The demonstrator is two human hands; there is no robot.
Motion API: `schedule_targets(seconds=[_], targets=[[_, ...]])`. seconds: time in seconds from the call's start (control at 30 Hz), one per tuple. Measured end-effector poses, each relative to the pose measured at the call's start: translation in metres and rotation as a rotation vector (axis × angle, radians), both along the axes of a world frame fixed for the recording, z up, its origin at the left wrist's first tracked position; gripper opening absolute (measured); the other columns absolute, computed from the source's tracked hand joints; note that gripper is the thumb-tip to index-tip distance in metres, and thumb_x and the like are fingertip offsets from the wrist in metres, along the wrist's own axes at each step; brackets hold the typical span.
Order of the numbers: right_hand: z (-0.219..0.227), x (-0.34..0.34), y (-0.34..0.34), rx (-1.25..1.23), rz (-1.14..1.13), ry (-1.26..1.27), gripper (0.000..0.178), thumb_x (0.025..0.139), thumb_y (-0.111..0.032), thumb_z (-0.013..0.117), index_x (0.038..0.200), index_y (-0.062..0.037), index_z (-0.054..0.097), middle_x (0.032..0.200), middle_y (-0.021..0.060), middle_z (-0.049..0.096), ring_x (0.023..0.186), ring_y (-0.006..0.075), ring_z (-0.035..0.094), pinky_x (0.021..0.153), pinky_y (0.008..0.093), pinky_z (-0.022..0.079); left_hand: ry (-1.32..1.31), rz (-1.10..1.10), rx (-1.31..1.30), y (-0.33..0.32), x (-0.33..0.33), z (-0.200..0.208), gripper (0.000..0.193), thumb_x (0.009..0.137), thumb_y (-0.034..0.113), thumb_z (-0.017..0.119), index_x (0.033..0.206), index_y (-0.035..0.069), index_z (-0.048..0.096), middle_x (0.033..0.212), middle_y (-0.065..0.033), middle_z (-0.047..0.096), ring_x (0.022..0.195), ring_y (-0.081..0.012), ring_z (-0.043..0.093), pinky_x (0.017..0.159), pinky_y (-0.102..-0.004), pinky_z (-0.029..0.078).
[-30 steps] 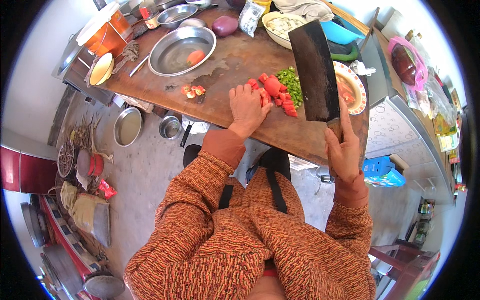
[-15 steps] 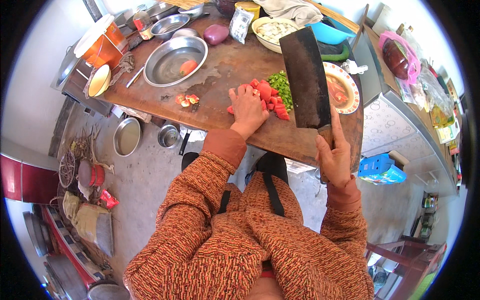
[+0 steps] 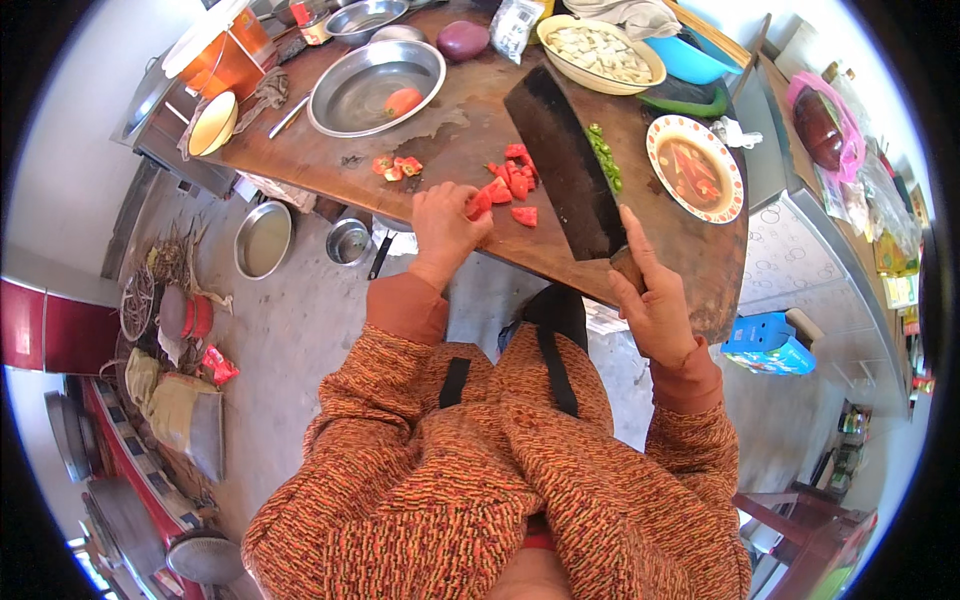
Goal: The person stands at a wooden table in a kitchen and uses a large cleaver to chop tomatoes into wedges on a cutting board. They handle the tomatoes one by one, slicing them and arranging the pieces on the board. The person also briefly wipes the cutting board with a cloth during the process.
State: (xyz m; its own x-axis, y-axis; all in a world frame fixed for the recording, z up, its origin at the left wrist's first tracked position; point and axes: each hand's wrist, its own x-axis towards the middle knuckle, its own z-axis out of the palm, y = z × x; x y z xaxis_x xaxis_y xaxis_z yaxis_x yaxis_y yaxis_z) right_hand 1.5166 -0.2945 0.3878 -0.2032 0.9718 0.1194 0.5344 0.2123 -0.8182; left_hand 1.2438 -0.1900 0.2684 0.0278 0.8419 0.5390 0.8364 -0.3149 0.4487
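My right hand [image 3: 655, 300] is closed round the handle of a wide dark cleaver [image 3: 566, 165], its blade slanting over the wooden table. Close to the table's front edge, my left hand [image 3: 445, 230] pinches a red tomato piece [image 3: 479, 205] between curled fingers. Beside it lie more cut tomato chunks [image 3: 519, 182], with one separate chunk [image 3: 525, 216] nearer the edge. Chopped green pepper [image 3: 604, 158] shows to the right of the blade, which hides part of the pile. Some tomato scraps [image 3: 396, 167] lie to the left.
A metal basin [image 3: 345, 84] holds a tomato [image 3: 403, 102]. Nearby stand a yellow bowl of pale cut pieces [image 3: 655, 75], an eggplant [image 3: 463, 41], a blue basin [image 3: 715, 60], a cucumber [image 3: 690, 106] and a dotted-rim plate [image 3: 735, 190]. A knife [image 3: 289, 117] lies at left.
My left hand has moved left and toward me, off the main pile, with a tomato piece in its fingers. The cleaver has swung left, over the green pepper. The view has shifted slightly.
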Motion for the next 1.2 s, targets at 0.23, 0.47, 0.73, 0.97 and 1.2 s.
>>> schedule_targets(seconds=[0.23, 0.47, 0.73, 0.97, 1.2], targets=[[-0.014, -0.020, 0.008, 0.178, 0.207, -0.233, 0.075, 0.087, -0.001, 0.062, 0.155, -0.0167, 0.032, 0.097, 0.0191, 0.064, 0.084, 0.0398, 0.065, 0.074, 0.0438, 0.053, -0.210, -0.071, 0.031, -0.015, 0.001, -0.019, 0.040, 0.063, 0.013, 0.084, 0.097, 0.010, 0.063, 0.088, -0.0059, 0.058, 0.090, -0.0289, 0.055, 0.081, -0.0415, 0.042], [-0.025, -0.028, 0.009, 0.150, 0.303, -0.429, 0.077, 0.090, -0.009, 0.061, 0.157, -0.0214, 0.025, 0.086, 0.0163, 0.059, 0.073, 0.0425, 0.060, 0.064, 0.0532, 0.048, -0.172, -0.089, 0.075, -0.019, -0.007, -0.018, 0.033, 0.067, 0.009, 0.081, 0.093, 0.009, 0.061, 0.086, -0.0076, 0.056, 0.088, -0.0311, 0.054, 0.079, -0.0419, 0.042], [-0.031, -0.033, 0.008, 0.119, 0.346, -0.599, 0.077, 0.091, -0.012, 0.060, 0.157, -0.0220, 0.022, 0.083, 0.0194, 0.059, 0.069, 0.0435, 0.061, 0.062, 0.0544, 0.049, -0.190, -0.156, 0.158, -0.018, -0.012, -0.027, 0.019, 0.074, 0.003, 0.073, 0.090, 0.008, 0.063, 0.086, -0.0100, 0.057, 0.087, -0.0338, 0.054, 0.078, -0.0416, 0.042], [-0.052, -0.045, 0.040, 0.063, 0.285, -0.374, 0.078, 0.091, -0.012, 0.060, 0.158, -0.0206, 0.020, 0.087, 0.0220, 0.065, 0.077, 0.0461, 0.063, 0.069, 0.0535, 0.051, -0.170, -0.151, 0.152, -0.021, -0.007, -0.025, 0.018, 0.074, 0.003, 0.071, 0.089, 0.009, 0.065, 0.088, -0.0067, 0.060, 0.088, -0.0303, 0.057, 0.081, -0.0406, 0.043], [-0.050, -0.038, 0.032, 0.118, 0.104, -0.009, 0.075, 0.089, -0.006, 0.062, 0.155, -0.0176, 0.029, 0.114, 0.0265, 0.065, 0.102, 0.0498, 0.061, 0.087, 0.0452, 0.052, -0.185, -0.140, 0.048, -0.002, -0.001, -0.018, 0.013, 0.080, 0.003, 0.068, 0.091, 0.007, 0.062, 0.091, -0.0099, 0.059, 0.089, -0.0336, 0.058, 0.077, -0.0422, 0.046]])
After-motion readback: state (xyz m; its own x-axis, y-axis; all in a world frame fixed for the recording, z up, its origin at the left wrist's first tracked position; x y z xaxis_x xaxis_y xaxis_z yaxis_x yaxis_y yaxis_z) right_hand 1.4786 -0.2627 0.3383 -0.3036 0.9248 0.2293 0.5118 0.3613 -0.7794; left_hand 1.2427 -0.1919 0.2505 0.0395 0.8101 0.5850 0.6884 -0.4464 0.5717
